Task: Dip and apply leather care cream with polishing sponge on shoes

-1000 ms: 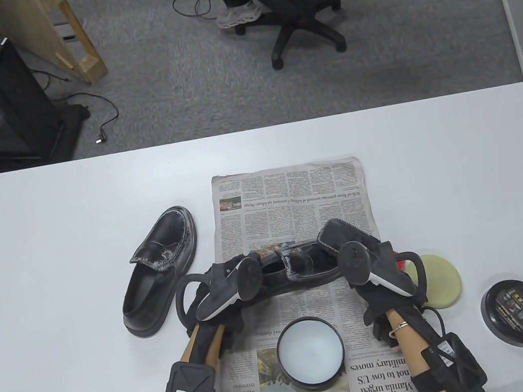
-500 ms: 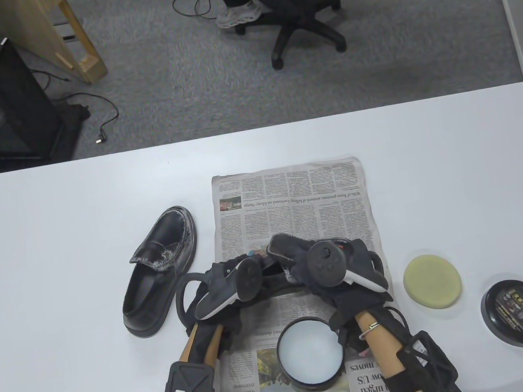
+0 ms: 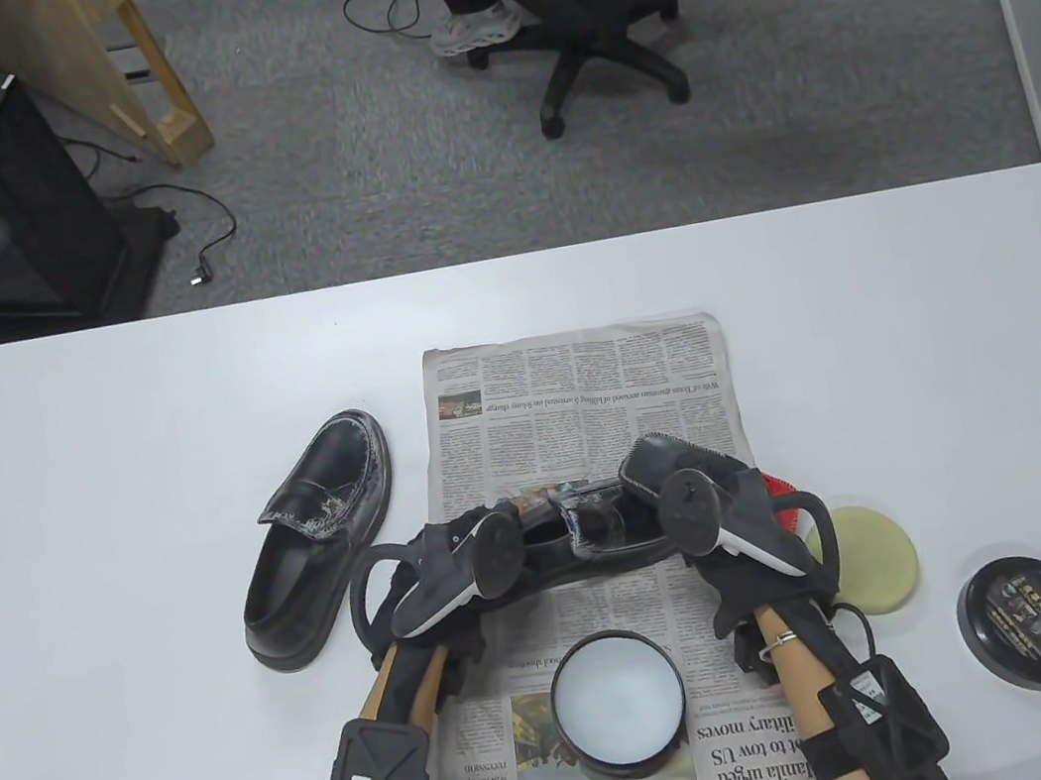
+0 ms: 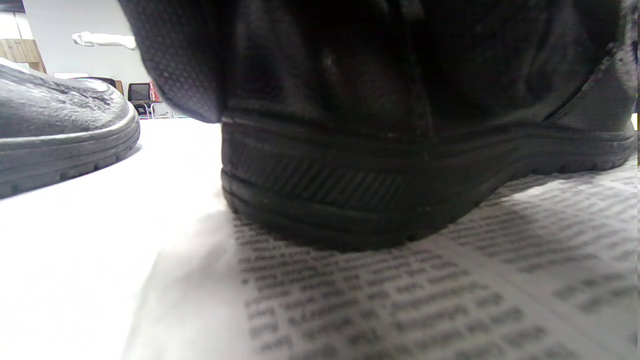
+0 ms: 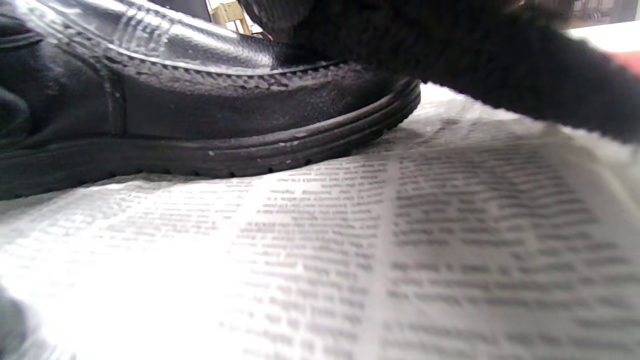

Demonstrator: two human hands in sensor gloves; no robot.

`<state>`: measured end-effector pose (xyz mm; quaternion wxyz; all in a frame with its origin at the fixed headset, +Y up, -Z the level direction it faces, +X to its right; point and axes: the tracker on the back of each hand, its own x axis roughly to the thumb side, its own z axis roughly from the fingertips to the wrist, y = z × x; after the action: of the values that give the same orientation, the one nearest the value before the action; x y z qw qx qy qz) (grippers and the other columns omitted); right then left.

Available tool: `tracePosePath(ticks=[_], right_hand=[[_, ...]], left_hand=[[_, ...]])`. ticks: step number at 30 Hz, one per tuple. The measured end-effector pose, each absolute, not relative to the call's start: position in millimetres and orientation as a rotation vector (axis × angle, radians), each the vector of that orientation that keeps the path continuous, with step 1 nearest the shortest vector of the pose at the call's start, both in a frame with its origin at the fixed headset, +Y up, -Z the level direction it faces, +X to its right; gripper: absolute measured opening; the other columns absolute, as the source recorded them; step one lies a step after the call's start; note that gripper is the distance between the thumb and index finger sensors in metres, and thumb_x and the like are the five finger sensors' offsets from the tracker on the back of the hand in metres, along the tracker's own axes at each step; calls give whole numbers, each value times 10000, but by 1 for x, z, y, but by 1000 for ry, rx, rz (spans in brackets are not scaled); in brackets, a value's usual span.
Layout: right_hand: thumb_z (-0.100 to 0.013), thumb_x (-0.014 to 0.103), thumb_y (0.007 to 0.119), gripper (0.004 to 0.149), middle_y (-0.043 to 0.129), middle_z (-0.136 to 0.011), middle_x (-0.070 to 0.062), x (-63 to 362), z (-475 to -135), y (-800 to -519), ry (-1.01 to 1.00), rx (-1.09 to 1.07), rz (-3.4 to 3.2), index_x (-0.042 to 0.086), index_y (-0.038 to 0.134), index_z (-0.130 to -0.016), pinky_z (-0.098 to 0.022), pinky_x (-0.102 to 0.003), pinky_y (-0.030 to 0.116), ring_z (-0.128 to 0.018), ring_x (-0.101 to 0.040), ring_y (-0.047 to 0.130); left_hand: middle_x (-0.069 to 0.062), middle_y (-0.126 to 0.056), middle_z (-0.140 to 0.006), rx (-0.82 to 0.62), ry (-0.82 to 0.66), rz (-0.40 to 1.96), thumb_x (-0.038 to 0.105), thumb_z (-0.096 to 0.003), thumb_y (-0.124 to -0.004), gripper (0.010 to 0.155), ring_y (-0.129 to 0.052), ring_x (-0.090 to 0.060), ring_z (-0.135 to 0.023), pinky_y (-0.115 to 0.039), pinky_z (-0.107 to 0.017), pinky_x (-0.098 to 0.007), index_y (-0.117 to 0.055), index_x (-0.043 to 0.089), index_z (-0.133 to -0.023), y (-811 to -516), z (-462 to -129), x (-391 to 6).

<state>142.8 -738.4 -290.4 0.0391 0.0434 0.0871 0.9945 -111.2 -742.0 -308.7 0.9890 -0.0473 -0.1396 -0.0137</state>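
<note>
A black loafer [image 3: 597, 527] lies sideways on the newspaper [image 3: 581, 389], toe to the right. My left hand [image 3: 455, 558] grips its heel [image 4: 350, 195], and the glove covers the heel's top in the left wrist view. My right hand [image 3: 702, 504] holds a dark fuzzy polishing pad [image 3: 650, 466] against the toe end [image 5: 200, 110]; the pad [image 5: 475, 65] hangs just above the paper beside the toe. The open cream jar [image 3: 619, 700] stands on the newspaper near me. A round yellow sponge [image 3: 877, 558] lies on the table by my right wrist, untouched.
The second black loafer [image 3: 321, 541], smeared with white on its front, rests on the white table [image 3: 91, 466] left of the newspaper and shows in the left wrist view [image 4: 60, 130]. The jar's black lid [image 3: 1032, 622] lies at the right. A person sits on an office chair [image 3: 603, 3] beyond the table.
My right hand swept the pad left over the middle of the shoe, then back right to the toe. The left hand and the shoe stayed put.
</note>
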Motion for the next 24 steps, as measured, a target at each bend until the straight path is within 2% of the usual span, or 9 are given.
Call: tracePosePath(ticks=[2,7,14,18,24], right_hand=[[-645,348,514,516,444,-1173,-131,143,-282,-738,232,183,3063,176,461,-1129,-728,-519,559,-1061,-420,524],[-644,344,525,520,507,-1149,-160,133,-260,-729,240,362,2943,142,489,-1122,-719,-507,609,-1027,-431,591],[-656,354,490,522,466,-1180,-141,93,-262,-717,196,510,2742,166,452,-1142,-736,-566,541,-1070,-422,519],[-663,361,466,522,459,-1199,-128,84,-286,-720,293,433,2716,172,448,-1149,-735,-597,471,-1092,-421,469],[-663,366,456,522,459,-1200,-104,98,-315,-733,371,202,2789,173,460,-1147,-737,-588,404,-1102,-393,438]], left_hand=[[-9,-856,-1041,-96,-280,-27,612,-354,-839,776,-877,-246,-887,-793,-634,-441,-685,307,-1051,-742,-309,-111],[-7,-850,-1050,-102,-291,-23,604,-349,-842,769,-870,-255,-900,-787,-646,-448,-692,311,-1044,-742,-309,-110],[1,-834,-1067,-113,-307,-13,590,-344,-854,760,-855,-253,-930,-776,-673,-457,-688,331,-1039,-743,-310,-110],[4,-829,-1073,-109,-314,-12,586,-343,-859,763,-850,-253,-938,-772,-681,-457,-682,334,-1041,-743,-310,-110],[1,-837,-1064,-98,-309,-13,598,-351,-850,767,-859,-245,-919,-778,-667,-448,-675,333,-1049,-743,-309,-110]])
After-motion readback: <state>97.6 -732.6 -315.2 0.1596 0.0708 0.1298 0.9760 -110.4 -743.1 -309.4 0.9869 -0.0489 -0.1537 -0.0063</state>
